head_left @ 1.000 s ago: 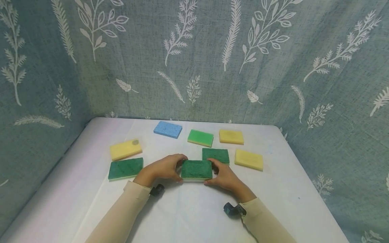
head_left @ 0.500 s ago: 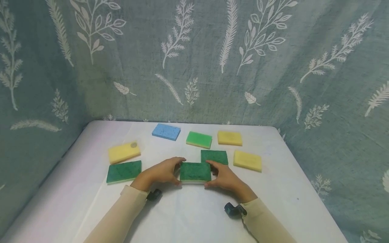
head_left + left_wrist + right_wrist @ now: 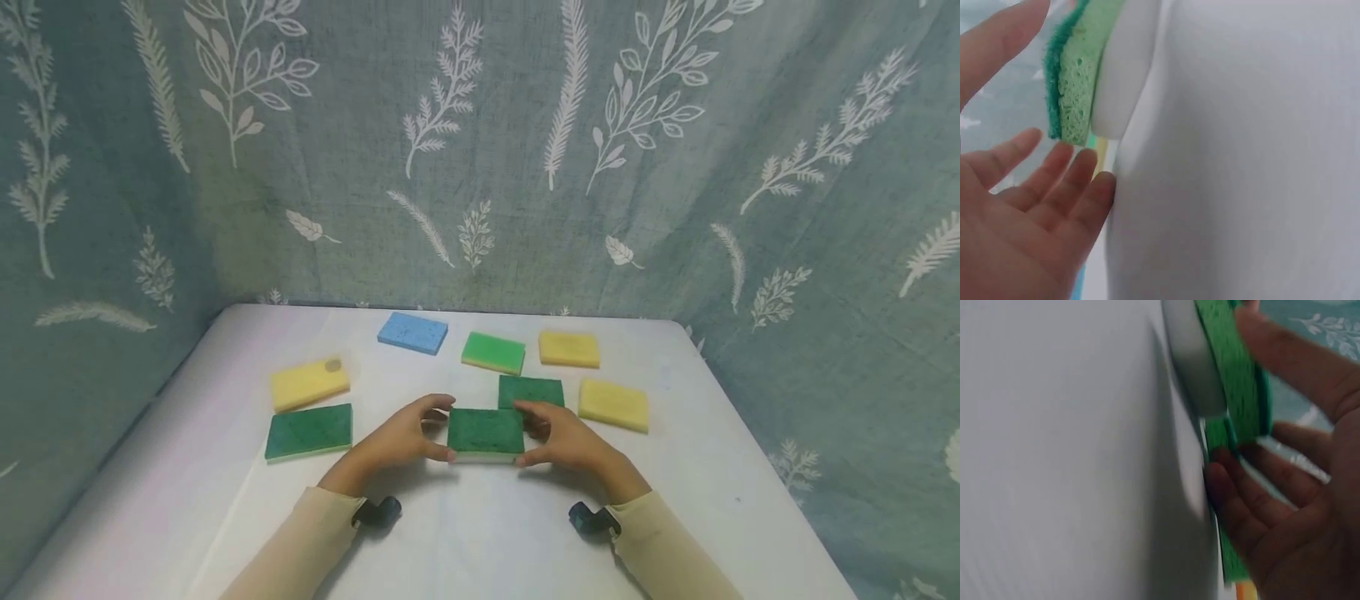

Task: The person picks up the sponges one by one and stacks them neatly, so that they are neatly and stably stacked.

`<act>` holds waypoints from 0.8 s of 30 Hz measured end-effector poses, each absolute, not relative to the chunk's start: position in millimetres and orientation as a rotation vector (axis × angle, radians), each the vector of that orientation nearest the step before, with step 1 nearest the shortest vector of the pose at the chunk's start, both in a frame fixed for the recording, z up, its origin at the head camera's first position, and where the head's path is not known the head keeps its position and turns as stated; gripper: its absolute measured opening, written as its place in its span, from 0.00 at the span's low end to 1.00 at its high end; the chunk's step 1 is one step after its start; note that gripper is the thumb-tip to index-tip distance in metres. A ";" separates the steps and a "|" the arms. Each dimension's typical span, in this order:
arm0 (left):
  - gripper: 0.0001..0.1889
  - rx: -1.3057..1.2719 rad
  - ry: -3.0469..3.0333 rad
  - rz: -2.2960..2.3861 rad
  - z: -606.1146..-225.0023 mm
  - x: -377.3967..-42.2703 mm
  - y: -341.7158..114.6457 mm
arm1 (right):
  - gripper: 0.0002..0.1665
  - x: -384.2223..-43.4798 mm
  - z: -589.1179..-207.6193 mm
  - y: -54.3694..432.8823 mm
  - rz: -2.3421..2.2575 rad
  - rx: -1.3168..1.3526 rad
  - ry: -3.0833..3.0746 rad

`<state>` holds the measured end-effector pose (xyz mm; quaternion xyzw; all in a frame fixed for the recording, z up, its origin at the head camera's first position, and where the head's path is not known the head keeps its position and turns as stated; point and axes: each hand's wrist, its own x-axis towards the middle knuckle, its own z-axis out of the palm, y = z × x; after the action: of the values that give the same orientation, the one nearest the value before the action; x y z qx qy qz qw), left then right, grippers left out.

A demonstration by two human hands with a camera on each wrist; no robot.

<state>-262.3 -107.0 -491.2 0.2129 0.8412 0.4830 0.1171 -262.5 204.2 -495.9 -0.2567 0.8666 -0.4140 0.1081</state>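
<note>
A dark-green-topped sponge [image 3: 485, 431] lies in the middle of the table between both hands, its lower layer pale green. Directly beneath it is a white slab [image 3: 1124, 75], plain in both wrist views. My left hand [image 3: 397, 442] is at the sponge's left end; in the left wrist view its fingers are spread loosely, fingertips close by the sponge and the thumb apart from it. My right hand [image 3: 570, 437] pinches the right end, thumb at the near corner and fingers at the far one. Right behind it lies another dark green sponge [image 3: 531, 390], partly covered.
On the left lie a yellow sponge [image 3: 309, 385] with a grey spot and a dark green one [image 3: 309, 433]. Farther back are a blue sponge [image 3: 412, 333], a light green one [image 3: 492, 352] and yellow ones [image 3: 568, 349] [image 3: 612, 405]. A patterned curtain [image 3: 450, 150] encloses the table [image 3: 465, 542].
The head view has tilted up slightly, so the table sits lower. Both wrists have swung a little outward, and the right hand has shifted slightly right. The sponge stays put between the hands.
</note>
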 end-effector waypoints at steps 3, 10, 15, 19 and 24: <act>0.46 0.595 2.426 1.469 -496.4 -261.7 -108.2 | 0.50 -265.2 -489.5 211.0 -1.214 -0.770 2.569; 0.44 0.597 2.384 1.539 -504.8 -261.7 -110.2 | 0.33 -278.6 -477.7 225.6 -1.197 -0.729 2.772; 0.44 0.615 2.341 1.593 -506.4 -260.5 -114.0 | 0.28 -290.9 -476.3 228.8 -1.011 -0.768 2.985; 0.46 0.629 2.357 1.571 -508.3 -259.1 -112.3 | 0.32 -298.7 -477.0 231.6 -0.770 -0.751 3.047; 0.45 0.588 2.421 1.526 -509.7 -257.3 -109.7 | 0.38 -308.3 -479.6 233.8 -0.637 -0.686 2.981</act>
<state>-257.3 -109.7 -509.7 0.2001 0.8236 0.5193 0.1098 -308.3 233.8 -479.6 -0.2194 0.9540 -0.2040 0.0085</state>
